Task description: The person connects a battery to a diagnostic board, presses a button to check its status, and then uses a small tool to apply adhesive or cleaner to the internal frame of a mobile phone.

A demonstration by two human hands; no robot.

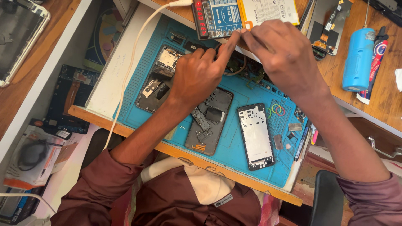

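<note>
My left hand [197, 73] and my right hand [281, 54] meet at the far edge of a blue work mat [234, 150]. Their fingertips pinch something small and thin near a flat phone battery [268, 10] and a blue device with a red number display [215, 19]; what is pinched is mostly hidden. Below my left wrist lies an opened dark phone body [209, 125]. To its right lies a phone frame with a white middle plate [255, 136]. Another stripped phone chassis [159, 81] lies to the left of my left hand.
The mat sits in a pulled-out wooden drawer [125, 129]. A white cable [130, 71] runs across its left side. A blue cylinder [358, 58] and a tube lie on the desk at right. Coloured rubber bands [277, 109], small parts and pens lie at the mat's right edge.
</note>
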